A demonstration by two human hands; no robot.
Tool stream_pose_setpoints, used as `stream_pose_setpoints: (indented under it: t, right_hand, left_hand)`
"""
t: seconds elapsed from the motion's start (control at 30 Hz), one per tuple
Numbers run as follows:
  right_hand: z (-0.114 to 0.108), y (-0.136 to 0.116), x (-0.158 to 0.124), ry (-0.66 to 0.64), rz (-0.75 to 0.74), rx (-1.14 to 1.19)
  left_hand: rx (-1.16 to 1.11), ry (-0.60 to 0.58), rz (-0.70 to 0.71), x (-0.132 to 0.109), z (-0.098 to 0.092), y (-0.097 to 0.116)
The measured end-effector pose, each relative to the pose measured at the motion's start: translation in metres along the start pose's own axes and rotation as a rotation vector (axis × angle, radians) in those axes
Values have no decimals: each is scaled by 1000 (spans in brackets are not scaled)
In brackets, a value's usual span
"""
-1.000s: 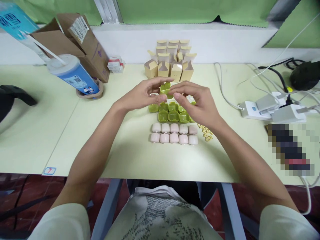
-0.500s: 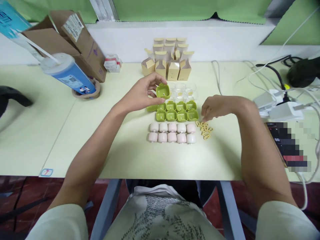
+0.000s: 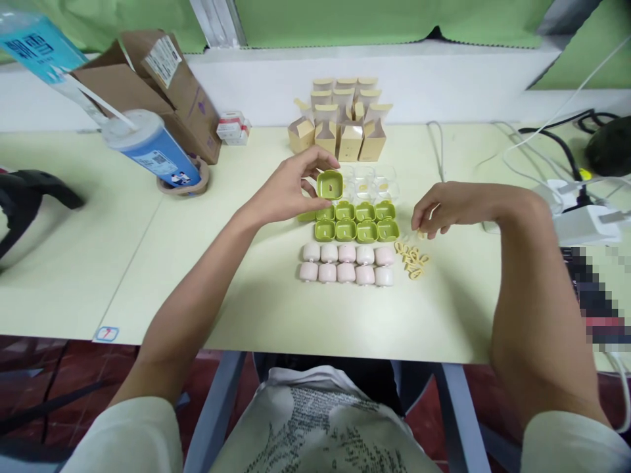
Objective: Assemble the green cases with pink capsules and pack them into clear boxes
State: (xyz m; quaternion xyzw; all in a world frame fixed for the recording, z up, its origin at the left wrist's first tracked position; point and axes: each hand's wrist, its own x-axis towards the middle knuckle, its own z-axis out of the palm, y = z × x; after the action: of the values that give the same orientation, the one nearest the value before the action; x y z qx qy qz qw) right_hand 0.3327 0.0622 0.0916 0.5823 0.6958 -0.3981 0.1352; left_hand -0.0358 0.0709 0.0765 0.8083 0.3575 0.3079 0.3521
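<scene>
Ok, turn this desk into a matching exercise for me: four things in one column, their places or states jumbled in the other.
1. Left hand
2. Ring pile
3. Cartons
4. Blue tumbler

A. Flaps up, near the wall
B. In a brown holder
C. Holding a green cup
D. Right of the pale blocks

Pairs: 1-C, 2-D, 3-A, 4-B
</scene>
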Motion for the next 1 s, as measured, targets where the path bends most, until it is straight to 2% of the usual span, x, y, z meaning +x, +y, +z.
stream_pose_setpoints:
  t: [0.1,0.27,0.33,0.43,0.5,0.57,0.7,1.0]
  right_hand:
    - [-8,5,-14,119,-43,87]
    - [-7,-12,-37,501,-308,122]
    - [2,-30,-44,589,-410,213]
    - [22,-63,-46,647,-605,407]
    - [36,-82,-42,713,-745,387]
    - [49,-95,-36,802,-813,283]
    - [64,-102,-26,933,-814,49]
    - [75,-101,-10,1144,-755,-301]
  left_hand:
    - [11,12,21,-1,1,2]
    - [-14,0,45,-1,8,3]
    - [-29,-12,56,-2,13,4]
    - [-26,-26,72,-4,21,10]
    - [-25,-39,77,-5,24,16]
    - [-41,-54,73,-7,25,22]
    - [-52,-32,70,-9,25,31]
    - [-20,67,101,-9,29,31]
